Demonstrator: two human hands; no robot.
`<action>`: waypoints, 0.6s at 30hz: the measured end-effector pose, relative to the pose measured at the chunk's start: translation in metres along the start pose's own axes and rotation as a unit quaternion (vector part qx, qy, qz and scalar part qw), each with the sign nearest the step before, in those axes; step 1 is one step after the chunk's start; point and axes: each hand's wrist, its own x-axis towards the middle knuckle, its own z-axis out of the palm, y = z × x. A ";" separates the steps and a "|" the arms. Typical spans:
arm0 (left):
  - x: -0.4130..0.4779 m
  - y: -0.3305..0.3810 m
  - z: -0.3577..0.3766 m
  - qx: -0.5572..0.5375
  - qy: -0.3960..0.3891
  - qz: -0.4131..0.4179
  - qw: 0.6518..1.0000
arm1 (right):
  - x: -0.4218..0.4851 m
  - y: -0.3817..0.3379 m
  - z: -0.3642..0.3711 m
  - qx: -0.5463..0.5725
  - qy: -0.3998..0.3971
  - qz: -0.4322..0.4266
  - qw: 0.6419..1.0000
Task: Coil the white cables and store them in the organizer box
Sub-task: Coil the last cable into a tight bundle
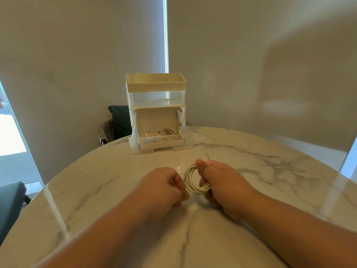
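Over the worktop's point(251, 171) middle, the right hand point(222, 188) pinched the nearly coiled white cable point(190, 180), the left hand's point(162, 188) grip pinching its tail; next, I judged, tucking that end and carrying it to the far-edge organizer box point(156, 93).

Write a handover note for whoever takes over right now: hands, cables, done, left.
Hands: the right hand grips the white cable coil, thumb on top and fingers through the loop. The left hand pinches the coil's left edge.
Things: the open cardboard box sits at the base of the organizer, at the far edge of the marble table. The stored cables already lie in it.
Done: this cable looks fully coiled.
Left: place the coil in the box.
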 end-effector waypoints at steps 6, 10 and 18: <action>-0.001 0.003 0.012 -0.196 -0.001 -0.027 0.980 | 0.001 0.000 0.001 -0.072 0.034 -0.039 0.996; 0.000 0.006 0.018 -0.343 -0.050 -0.077 0.935 | 0.003 -0.002 -0.004 -0.156 0.060 -0.085 0.982; -0.002 0.010 0.019 -0.397 -0.038 -0.067 0.915 | 0.002 -0.003 0.000 -0.179 0.042 -0.122 0.975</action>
